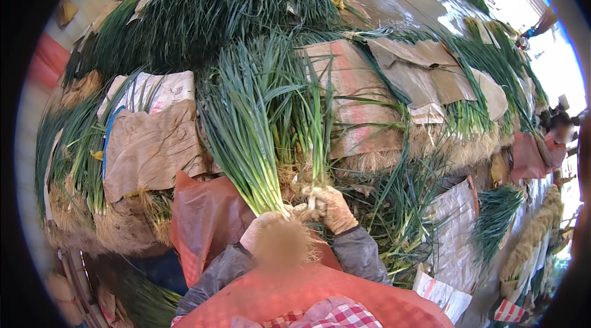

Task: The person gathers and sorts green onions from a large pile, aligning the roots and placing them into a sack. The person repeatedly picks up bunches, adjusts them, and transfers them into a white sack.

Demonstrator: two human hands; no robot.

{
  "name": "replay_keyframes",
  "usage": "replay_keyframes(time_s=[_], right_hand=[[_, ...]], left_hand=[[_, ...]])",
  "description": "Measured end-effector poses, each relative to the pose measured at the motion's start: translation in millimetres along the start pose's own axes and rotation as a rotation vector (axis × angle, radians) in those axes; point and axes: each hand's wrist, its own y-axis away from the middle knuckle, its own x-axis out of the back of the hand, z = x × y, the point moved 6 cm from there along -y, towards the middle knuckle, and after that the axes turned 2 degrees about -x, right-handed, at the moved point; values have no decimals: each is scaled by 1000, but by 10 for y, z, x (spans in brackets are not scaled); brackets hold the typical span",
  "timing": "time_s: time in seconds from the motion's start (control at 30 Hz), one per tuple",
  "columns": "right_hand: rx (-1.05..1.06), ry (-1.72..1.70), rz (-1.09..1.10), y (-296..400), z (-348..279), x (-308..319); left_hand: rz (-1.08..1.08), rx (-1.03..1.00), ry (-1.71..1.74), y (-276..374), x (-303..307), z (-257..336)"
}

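My left hand (256, 231), in a pale glove, grips a bunch of leek-like greens (263, 166) near the root end. The long leaves fan away from me, and a blurred patch covers part of this hand and the roots. My right hand (333, 210), in a soiled glove, pinches a few slim stalks (319, 157) by their pale bases, close beside the bunch. Both hands nearly meet above my red apron (295, 288). Just beyond them, more loose greens (288, 124) lie with their tangled roots towards me.
Piled greens partly covered by a brown sack (152, 145) lie left. A striped woven sack (355, 101) covers others on the right. A large leafy heap (217, 14) rises behind. Scattered leaves (401, 221) and a whitish sack (455, 231) lie right. A person (556, 141) is farther right.
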Motion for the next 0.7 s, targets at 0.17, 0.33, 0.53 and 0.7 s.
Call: replay_keyframes(time_s=[0.17, 0.33, 0.53, 0.7], right_hand=[[280, 461, 111, -251, 285, -41], [131, -13, 173, -138, 431, 62], [333, 188, -172, -451, 211, -127], [254, 280, -2, -596, 550, 178]], left_hand=[[20, 0, -13, -69, 245, -60], [24, -36, 15, -141, 294, -121], [-66, -50, -33, -98, 165, -93], [23, -231, -87, -158, 287, -18]])
